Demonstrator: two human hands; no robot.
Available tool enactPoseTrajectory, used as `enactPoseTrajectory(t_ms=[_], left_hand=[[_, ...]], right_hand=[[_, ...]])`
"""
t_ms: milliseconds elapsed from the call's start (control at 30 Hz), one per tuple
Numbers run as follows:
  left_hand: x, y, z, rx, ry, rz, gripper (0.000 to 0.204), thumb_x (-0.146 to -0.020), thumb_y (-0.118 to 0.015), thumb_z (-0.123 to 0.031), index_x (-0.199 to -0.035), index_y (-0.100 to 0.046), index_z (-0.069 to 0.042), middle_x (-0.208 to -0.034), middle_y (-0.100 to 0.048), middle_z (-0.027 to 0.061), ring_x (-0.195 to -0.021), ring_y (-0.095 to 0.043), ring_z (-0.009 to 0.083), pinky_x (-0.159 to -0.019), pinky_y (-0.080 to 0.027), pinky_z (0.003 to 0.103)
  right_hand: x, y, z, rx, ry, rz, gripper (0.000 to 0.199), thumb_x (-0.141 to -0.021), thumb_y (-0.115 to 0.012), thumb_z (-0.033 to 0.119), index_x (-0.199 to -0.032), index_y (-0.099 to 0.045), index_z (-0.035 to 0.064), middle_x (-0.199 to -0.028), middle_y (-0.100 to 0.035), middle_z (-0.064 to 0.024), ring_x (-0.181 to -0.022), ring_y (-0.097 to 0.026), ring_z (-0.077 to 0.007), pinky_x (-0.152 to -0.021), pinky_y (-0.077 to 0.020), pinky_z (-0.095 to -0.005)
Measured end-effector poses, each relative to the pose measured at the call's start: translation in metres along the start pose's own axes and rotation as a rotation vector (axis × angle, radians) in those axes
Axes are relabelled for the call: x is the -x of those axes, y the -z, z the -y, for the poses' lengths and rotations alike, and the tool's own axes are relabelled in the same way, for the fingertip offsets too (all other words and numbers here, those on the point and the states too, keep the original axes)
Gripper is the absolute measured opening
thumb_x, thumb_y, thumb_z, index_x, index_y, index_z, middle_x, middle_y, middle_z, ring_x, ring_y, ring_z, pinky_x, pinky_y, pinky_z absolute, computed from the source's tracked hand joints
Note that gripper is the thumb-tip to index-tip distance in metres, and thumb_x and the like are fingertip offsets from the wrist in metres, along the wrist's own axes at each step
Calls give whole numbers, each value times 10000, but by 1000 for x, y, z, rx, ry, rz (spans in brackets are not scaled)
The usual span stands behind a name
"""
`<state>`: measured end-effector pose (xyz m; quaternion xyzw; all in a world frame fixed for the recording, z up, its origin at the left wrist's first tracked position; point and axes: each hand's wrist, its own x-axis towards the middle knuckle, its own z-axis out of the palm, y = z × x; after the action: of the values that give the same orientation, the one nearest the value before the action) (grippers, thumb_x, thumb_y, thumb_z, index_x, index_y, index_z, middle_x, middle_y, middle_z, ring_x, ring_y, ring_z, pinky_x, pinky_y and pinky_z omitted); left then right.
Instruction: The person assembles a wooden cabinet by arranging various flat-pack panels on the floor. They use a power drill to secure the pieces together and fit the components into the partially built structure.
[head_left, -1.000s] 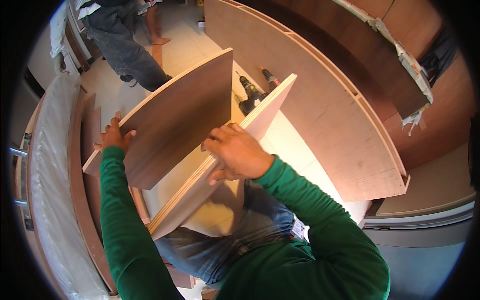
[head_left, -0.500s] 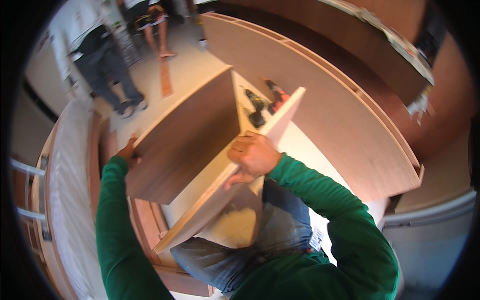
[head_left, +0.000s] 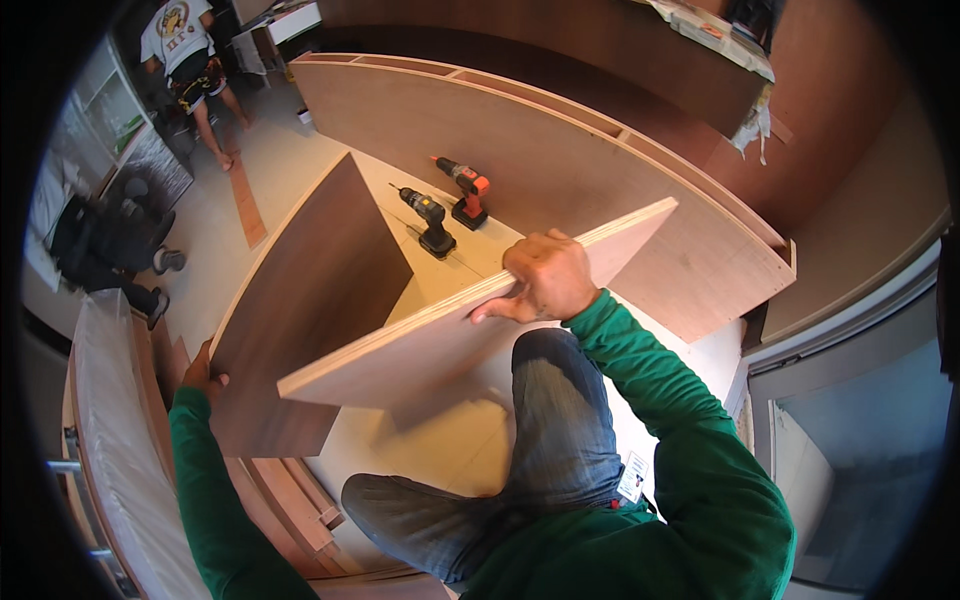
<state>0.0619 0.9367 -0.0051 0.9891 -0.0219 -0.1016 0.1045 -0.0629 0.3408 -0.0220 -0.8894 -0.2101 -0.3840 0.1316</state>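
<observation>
Holding a dark, wood-grained panel (head_left: 310,310) by its edge in the left hand (head_left: 203,374), grasping a pale plywood board (head_left: 440,345) with layered edges in the right hand (head_left: 548,277), over cream flooring (head_left: 455,455), near pistol-shaped drills (head_left: 432,224).

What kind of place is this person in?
Probably a room used for woodworking: a black drill and a red drill are on the floor, the left hand holds a dark panel, and the right hand a pale panel.
</observation>
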Motion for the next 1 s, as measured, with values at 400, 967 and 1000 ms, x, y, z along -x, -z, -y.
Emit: enactPoseTrajectory(t_ms=[400,967,1000], left_hand=[[7,-22,9,124,-156,-159,784,-811,-733,72,-1496,-425,-153,-1257,-678,183,-1187,-650,353,-1003,-498,392],[40,-24,-48,-216,281,-292,686,-790,-854,-242,-1386,-516,-276,-1281,-681,33,-1188,-630,342,-1054,-341,736],[41,-24,-47,-210,283,-293,677,-791,-854,-255,-1381,-523,-271,-1282,-680,36,-1182,-629,341,-1060,-343,724]], right_hand=[[66,88,-84,554,-413,2,751,-626,-758,812,-616,-597,79,-576,-587,-87,-553,-607,-292,-579,-477,-395],[105,124,-179,824,-859,197,781,-671,-733,827,-720,-597,59,-684,-638,-183,-710,-677,-415,-618,-507,-530],[105,124,-188,814,-843,176,782,-673,-733,825,-735,-599,57,-685,-637,-185,-707,-674,-420,-619,-508,-530]])
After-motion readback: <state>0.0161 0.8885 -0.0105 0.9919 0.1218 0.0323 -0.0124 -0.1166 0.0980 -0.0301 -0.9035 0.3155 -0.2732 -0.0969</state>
